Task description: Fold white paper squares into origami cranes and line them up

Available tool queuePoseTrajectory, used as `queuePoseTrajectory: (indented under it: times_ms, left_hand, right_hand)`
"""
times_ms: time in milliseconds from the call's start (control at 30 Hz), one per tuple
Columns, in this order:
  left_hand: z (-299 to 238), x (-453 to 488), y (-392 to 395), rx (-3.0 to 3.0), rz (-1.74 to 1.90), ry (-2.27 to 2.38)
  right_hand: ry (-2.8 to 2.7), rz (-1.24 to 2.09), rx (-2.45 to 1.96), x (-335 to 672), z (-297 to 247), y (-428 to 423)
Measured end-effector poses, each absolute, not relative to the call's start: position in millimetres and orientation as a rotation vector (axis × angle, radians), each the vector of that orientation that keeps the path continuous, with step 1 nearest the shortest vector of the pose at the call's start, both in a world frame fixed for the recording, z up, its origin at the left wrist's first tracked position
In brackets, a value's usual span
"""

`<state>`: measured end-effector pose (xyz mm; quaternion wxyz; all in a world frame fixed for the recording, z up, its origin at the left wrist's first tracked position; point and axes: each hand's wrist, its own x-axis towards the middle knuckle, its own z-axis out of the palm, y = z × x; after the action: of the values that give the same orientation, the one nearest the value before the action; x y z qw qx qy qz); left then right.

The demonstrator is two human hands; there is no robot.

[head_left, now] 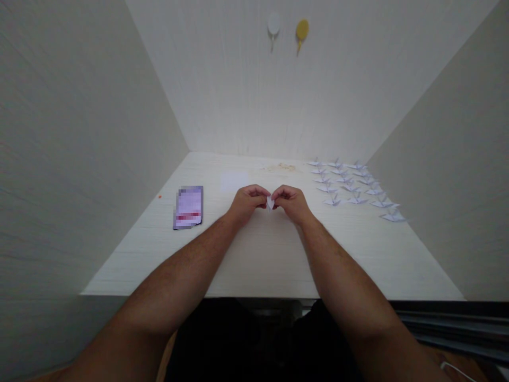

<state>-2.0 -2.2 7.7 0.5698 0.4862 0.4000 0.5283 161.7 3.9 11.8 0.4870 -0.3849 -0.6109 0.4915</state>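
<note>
A small folded piece of white paper (pixel 270 203) is pinched between my two hands, above the middle of the pale table. My left hand (pixel 251 201) closes thumb and fingers on its left side. From the other side, my right hand (pixel 289 200) grips it the same way. The paper is narrow and pointed at the bottom; its finer folds are too small to make out. To the right of my hands stand rows of folded white paper cranes (pixel 350 185), several in number. Behind my left hand lies a flat white paper sheet (pixel 234 180).
A phone-like device with a blurred screen (pixel 189 207) lies on the left of the table (pixel 262 260). A tiny orange bit (pixel 159 197) is near the left wall. Walls enclose three sides. White (pixel 273 24) and yellow (pixel 302 30) hooks hang on the back wall.
</note>
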Motion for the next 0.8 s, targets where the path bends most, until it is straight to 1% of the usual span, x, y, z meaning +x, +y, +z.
queuePoseTrajectory:
  times_ms: [300, 800]
  left_hand:
    - [7.2, -2.3, -1.8, 1.131, 1.233, 0.972]
    - [15.2, 0.0, -7.0, 1.310, 1.274, 1.057]
  right_hand:
    - [-1.490, 1.185, -0.950, 161.8, 10.9, 3.5]
    - [-1.464, 1.233, -1.000, 157.0, 9.3, 2.9]
